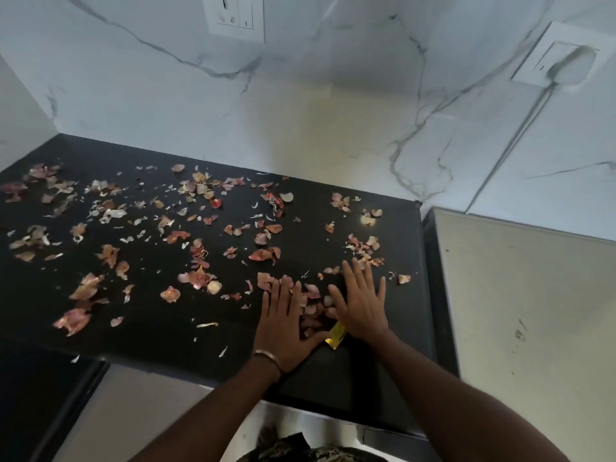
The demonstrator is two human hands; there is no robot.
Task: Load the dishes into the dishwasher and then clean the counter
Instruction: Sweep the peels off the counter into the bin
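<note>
**Both palms down among the onion skins**

My left hand lies flat on the black polished stone counter, fingers straight and spread, a thin metal bangle on its wrist. My right hand lies flat just beside it, fingers also straight and fanned wide, holding nothing. Between my two hands sits a small heap of pinkish-brown papery onion skins, touching the inner edges of both palms. A small yellow shiny wrapper pokes out from under the heel of my right hand, near the counter's front edge. More of the same dry skins are scattered over the rest of the counter, thickest towards the left and back. Behind it rises a white marble-veined wall with a white switch plate. To my right stands a pale grey flat-topped appliance, just beside the counter.
</note>
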